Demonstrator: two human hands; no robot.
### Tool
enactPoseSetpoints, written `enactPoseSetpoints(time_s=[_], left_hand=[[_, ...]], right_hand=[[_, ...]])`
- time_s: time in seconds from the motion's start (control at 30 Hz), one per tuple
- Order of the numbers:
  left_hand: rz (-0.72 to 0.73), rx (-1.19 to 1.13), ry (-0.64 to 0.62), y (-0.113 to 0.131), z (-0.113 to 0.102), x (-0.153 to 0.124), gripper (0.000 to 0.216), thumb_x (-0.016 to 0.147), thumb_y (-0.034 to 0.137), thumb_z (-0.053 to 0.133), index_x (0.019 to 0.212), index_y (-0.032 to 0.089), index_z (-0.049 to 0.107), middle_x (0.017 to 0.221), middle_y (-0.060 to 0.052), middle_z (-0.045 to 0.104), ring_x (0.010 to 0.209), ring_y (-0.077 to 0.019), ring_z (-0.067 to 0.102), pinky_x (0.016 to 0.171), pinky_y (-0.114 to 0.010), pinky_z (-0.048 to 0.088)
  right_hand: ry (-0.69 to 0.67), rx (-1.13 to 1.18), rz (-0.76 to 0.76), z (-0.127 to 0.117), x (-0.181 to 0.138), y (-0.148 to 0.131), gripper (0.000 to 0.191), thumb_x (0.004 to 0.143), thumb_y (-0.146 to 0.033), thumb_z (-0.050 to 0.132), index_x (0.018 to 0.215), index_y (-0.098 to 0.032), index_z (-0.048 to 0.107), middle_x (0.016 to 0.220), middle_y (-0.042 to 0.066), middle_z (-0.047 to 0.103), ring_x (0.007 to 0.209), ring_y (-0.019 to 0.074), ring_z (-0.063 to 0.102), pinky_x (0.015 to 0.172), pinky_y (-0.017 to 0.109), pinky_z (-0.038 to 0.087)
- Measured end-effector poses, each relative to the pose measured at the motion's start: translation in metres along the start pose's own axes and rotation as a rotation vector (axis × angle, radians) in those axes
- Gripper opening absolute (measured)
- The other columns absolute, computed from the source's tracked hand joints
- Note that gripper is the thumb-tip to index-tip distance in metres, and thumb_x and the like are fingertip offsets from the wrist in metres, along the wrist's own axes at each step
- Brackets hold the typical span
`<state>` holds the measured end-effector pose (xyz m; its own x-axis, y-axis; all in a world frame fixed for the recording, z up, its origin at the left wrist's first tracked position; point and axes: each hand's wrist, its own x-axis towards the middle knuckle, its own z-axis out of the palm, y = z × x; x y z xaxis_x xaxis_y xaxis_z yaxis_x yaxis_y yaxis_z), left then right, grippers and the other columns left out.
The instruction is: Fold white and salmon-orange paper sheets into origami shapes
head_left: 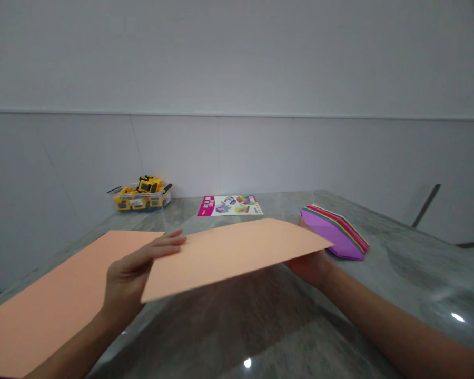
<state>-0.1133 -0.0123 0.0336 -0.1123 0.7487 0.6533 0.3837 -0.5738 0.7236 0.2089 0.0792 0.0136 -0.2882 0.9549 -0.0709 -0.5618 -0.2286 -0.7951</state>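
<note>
A peach-coloured paper sheet point(233, 252) hangs lifted above the grey marble table point(260, 326), held at both ends. My left hand point(132, 273) grips its left edge, fingers stretched along the top and thumb hidden below. My right hand point(310, 266) holds the right end from underneath, mostly hidden by the sheet. A second, larger peach sheet point(43, 305) lies flat on the table at the left, under my left forearm.
A stack of coloured paper point(335, 234) with a purple sheet on top lies at the right. A printed instruction sheet point(229, 205) lies at the back centre. A clear box with a yellow toy vehicle point(142, 193) stands at the back left by the wall.
</note>
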Motion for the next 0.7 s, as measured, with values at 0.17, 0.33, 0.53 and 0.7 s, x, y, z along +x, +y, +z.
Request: enactPoseSetpoints(time_s=[0.17, 0.33, 0.53, 0.7], left_hand=[[0.029, -0.036, -0.031, 0.009, 0.005, -0.001, 0.008, 0.071, 0.025, 0.069, 0.074, 0.029, 0.076, 0.131, 0.002, 0.054, 0.124, -0.0297, 0.044, 0.106, -0.043, 0.035], [-0.438, -0.307, 0.168, 0.005, 0.007, 0.007, 0.033, 0.062, 0.013, 0.075, 0.092, 0.023, 0.071, 0.135, -0.004, 0.049, 0.118, -0.0298, 0.051, 0.084, -0.031, 0.054], [-0.885, -0.689, 0.248, -0.019, -0.004, 0.022, 0.030, 0.084, 0.008, 0.046, 0.113, 0.008, 0.052, 0.097, -0.017, 0.067, 0.076, -0.0239, 0.070, 0.060, -0.033, 0.059], [-0.942, -0.539, -0.059, -0.024, -0.001, 0.014, 0.032, 0.077, 0.012, 0.061, 0.108, 0.010, 0.058, 0.087, -0.014, 0.071, 0.070, -0.0282, 0.070, 0.056, -0.036, 0.058]], right_hand=[[0.001, -0.069, 0.062, -0.002, -0.002, -0.014, 0.041, 0.085, -0.039, 0.040, 0.105, -0.010, 0.061, 0.092, 0.013, 0.071, 0.090, 0.0280, 0.066, 0.085, 0.040, 0.049], [0.010, -0.162, 0.092, -0.004, 0.001, -0.015, 0.034, 0.078, -0.024, 0.050, 0.104, -0.007, 0.062, 0.084, 0.015, 0.072, 0.076, 0.0284, 0.069, 0.074, 0.041, 0.053], [-0.068, -0.234, -0.003, -0.003, 0.003, -0.003, 0.032, 0.070, -0.018, 0.063, 0.101, -0.011, 0.065, 0.085, 0.011, 0.073, 0.070, 0.0248, 0.069, 0.062, 0.034, 0.053], [-0.096, -0.345, -0.026, -0.003, 0.001, 0.003, 0.026, 0.066, -0.022, 0.067, 0.090, -0.011, 0.069, 0.081, 0.010, 0.073, 0.060, 0.0210, 0.067, 0.054, 0.029, 0.050]])
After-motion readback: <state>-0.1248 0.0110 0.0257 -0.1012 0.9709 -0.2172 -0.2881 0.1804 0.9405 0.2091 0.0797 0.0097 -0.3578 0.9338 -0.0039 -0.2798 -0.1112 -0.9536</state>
